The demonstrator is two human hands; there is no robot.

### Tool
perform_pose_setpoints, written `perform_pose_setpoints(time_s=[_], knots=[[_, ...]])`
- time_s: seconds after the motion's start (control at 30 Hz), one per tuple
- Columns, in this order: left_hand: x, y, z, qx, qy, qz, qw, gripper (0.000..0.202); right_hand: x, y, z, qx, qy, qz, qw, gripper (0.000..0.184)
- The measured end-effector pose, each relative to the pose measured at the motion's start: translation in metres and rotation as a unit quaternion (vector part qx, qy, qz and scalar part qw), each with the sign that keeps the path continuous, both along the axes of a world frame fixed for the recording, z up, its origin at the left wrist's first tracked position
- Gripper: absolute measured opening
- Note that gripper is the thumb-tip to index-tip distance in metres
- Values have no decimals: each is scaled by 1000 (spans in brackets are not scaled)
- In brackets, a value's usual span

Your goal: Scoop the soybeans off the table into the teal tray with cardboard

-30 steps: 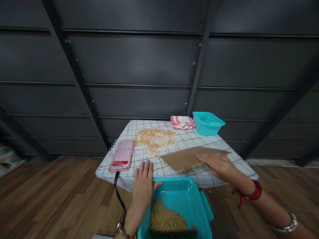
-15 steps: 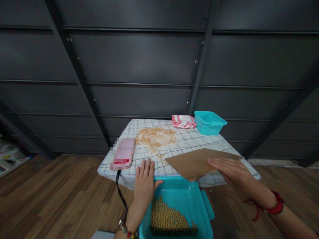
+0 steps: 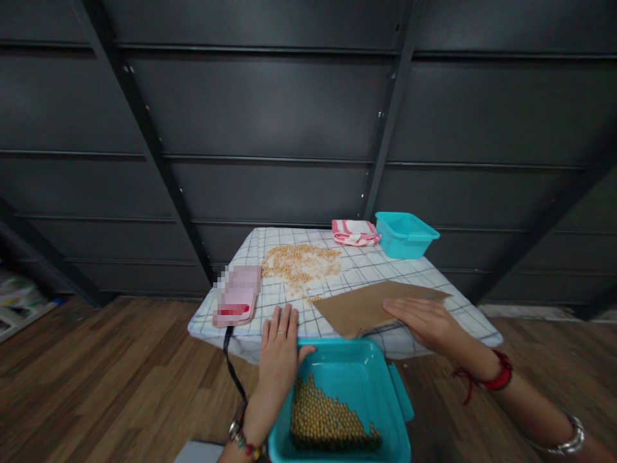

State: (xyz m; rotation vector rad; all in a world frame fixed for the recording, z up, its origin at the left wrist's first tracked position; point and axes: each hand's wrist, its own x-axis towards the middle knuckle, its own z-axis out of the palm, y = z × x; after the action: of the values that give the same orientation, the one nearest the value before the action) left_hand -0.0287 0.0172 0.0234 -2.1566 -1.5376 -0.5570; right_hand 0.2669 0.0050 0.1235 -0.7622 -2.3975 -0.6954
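My left hand [image 3: 279,350] grips the far left rim of a teal plastic bin [image 3: 385,392], thumb inside, fingers resting against the table edge. Several yellow beans [image 3: 325,421] lie heaped in that bin. My right hand [image 3: 424,321] lies flat with fingers stretched on a brown cardboard sheet [image 3: 357,307], which rests on the checked tablecloth [image 3: 409,273] with its near corner over the bin. A spread of loose beans [image 3: 301,260] lies on the cloth beyond the cardboard.
A pink phone-like object [image 3: 237,296] with a black strap lies at the table's left edge. At the back right stand a second teal bin [image 3: 406,235] and a folded pink-striped cloth [image 3: 354,233]. Dark metal wall panels rise behind; wooden floor surrounds the table.
The cardboard and my right hand swung out to the right past the table edge, then came back left onto the cloth. My left hand and the bin stayed put.
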Motion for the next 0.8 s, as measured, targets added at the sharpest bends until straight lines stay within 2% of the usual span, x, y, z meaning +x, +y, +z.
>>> perform_pose_setpoints(time_s=[0.2,0.43,0.6,0.8], knots=[[-2,0,-1,-13,1,1,1000,59,-6,22,7,28,-6,14,999,35],[-4,0,-1,-20,2,-2,1000,62,6,39,11,46,41,-34,998,31],[-2,-1,1,-18,3,6,1000,63,1,44,15,41,10,-48,998,33],[-3,-2,2,-12,12,5,1000,67,-2,42,10,36,-9,-49,998,36]])
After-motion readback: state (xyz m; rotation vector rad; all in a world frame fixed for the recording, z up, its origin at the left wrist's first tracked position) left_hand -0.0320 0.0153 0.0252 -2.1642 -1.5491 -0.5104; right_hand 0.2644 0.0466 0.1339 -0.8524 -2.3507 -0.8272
